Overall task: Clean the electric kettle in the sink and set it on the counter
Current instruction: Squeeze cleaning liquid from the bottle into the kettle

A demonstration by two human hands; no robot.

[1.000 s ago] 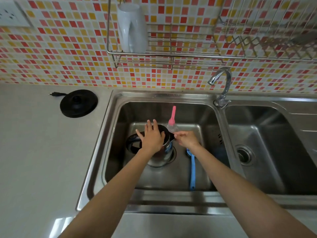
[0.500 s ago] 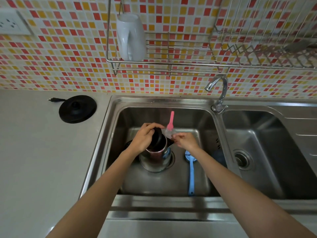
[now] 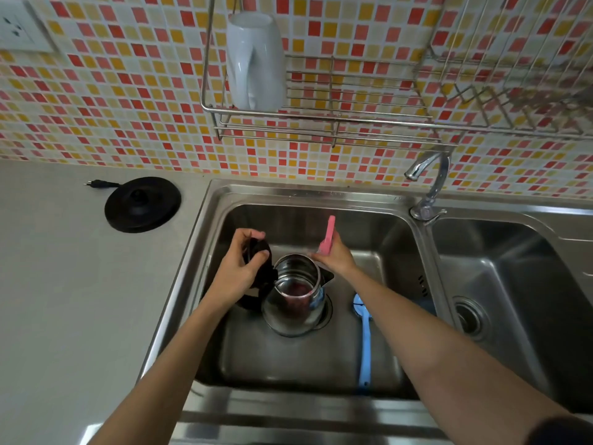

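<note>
Steel sink (image 3: 369, 226) w/ round shiny kettle (image 3: 295, 305).

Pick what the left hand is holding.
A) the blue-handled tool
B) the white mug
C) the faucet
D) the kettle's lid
D: the left hand grips the black lid, tipped open beside the kettle mouth, while the right hand holds a pink tool.

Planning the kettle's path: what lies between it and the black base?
Head view: the left hand on the open lid, then the sink rim and bare counter.
</note>
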